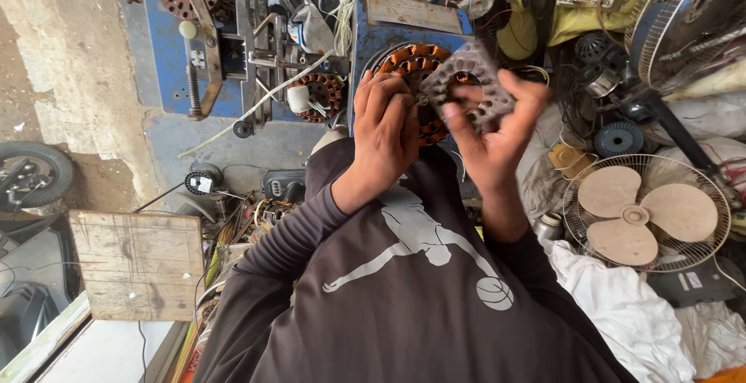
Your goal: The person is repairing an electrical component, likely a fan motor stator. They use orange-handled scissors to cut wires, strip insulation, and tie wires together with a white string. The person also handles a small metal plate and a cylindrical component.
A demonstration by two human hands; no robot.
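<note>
- Nearest me: dark sleeves and a dark shirt with a white figure print, both arms raised ahead.
- My left hand (386,136) is curled closed, fingertips pinched at the edge of the grey stator core (468,88); what it pinches is too small to tell.
- My right hand (497,138) grips the grey stator core, thumb and fingers spread round its rim; the core is tilted and blurred, held in the air.
- Just behind it, a copper-wound stator (412,64) sits in a blue housing (373,37).
- Right: bare fan blades in a wire guard (647,212), white cloth (622,305) below.
- Left: wooden board (138,262), small tyre (35,173).
- Farthest: blue bench (167,64) with a winding jig and loose parts.
</note>
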